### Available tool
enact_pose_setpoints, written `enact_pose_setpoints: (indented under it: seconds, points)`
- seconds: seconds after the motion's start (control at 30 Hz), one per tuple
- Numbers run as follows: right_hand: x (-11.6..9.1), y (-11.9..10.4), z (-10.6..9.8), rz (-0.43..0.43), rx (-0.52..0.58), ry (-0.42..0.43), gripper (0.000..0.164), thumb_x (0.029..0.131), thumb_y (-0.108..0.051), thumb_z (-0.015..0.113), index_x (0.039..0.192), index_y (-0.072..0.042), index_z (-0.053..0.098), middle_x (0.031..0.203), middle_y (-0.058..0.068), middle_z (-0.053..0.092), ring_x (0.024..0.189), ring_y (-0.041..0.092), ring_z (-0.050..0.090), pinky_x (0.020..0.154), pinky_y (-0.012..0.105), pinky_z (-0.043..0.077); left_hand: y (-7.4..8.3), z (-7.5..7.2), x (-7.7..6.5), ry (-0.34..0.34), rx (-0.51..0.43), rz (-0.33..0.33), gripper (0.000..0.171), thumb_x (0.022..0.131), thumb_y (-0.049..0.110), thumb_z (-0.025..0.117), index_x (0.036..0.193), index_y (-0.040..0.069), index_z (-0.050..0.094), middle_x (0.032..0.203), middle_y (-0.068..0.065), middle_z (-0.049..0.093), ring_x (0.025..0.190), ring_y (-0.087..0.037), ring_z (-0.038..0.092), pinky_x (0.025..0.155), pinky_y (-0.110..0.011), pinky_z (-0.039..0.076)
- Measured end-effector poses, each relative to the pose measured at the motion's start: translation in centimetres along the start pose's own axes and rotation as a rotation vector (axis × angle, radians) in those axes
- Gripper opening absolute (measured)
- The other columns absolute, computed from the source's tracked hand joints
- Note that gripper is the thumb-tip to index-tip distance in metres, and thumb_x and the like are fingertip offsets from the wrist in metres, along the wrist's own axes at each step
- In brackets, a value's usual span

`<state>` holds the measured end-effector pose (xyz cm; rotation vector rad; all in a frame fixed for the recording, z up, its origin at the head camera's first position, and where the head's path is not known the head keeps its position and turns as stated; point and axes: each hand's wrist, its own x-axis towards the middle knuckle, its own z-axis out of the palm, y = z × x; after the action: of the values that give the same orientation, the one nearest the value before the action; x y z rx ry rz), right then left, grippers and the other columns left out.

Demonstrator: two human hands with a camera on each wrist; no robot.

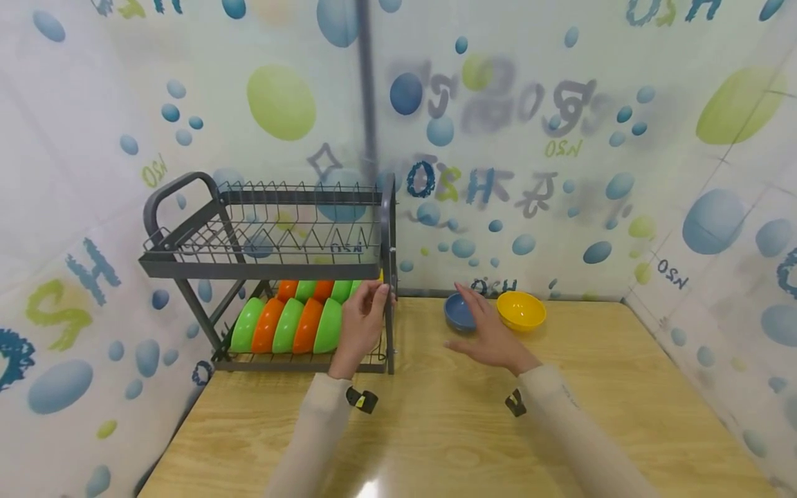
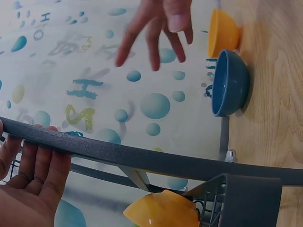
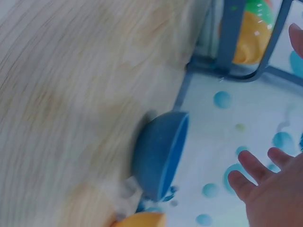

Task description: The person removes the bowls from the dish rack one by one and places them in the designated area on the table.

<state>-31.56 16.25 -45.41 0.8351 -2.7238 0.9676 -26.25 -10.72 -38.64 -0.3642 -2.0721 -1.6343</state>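
My left hand (image 1: 362, 321) is at the right upright of a dark grey two-tier dish rack (image 1: 261, 271). The left wrist view shows its fingers (image 2: 40, 165) going behind the rack's bar, with the thumb on the near side. Green and orange bowls (image 1: 288, 326) stand on edge in two rows on the lower tier, and a yellow bowl (image 2: 165, 210) sits at that tier's right end. My right hand (image 1: 488, 332) holds nothing, fingers spread, in front of a blue bowl (image 1: 457, 315) that it partly hides in the head view. Beside it stands a yellow bowl (image 1: 521, 310).
The rack stands on the left of a light wooden table (image 1: 448, 429). Its wire upper tier (image 1: 280, 232) holds no dishes. A patterned curtain (image 1: 535, 173) encloses the back and sides of the table.
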Motion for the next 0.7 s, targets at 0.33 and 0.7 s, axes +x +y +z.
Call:
enact_pose_setpoints:
  seconds: [0.33,0.7]
  points:
    - [0.8,-4.2,-0.1,0.012,0.229,-0.041,0.106,0.090,-0.047,0.078,0.162,-0.047,0.000,0.174,-0.004,0.008,0.158,0.033,0.023,0.120,0.068,0.028,-3.0,-0.2,0.9,-0.031,-0.036,0.002,0.027,0.107,0.025,0.057,0.110,0.001,0.068,0.101,-0.023,0.074,0.091,-0.035,0.070,0.068,-0.019,0.048]
    - [2.0,-8.4,-0.3,-0.053,0.602,-0.053,0.088,0.103,-0.028,0.064,0.164,-0.040,0.002,0.171,0.007,0.021,0.154,0.038,0.032,0.124,0.065,0.023,-2.3,-0.7,0.7,-0.002,0.077,-0.016,0.029,0.106,0.033,0.059,0.111,0.008,0.073,0.105,-0.012,0.076,0.094,-0.026,0.070,0.078,-0.030,0.060]
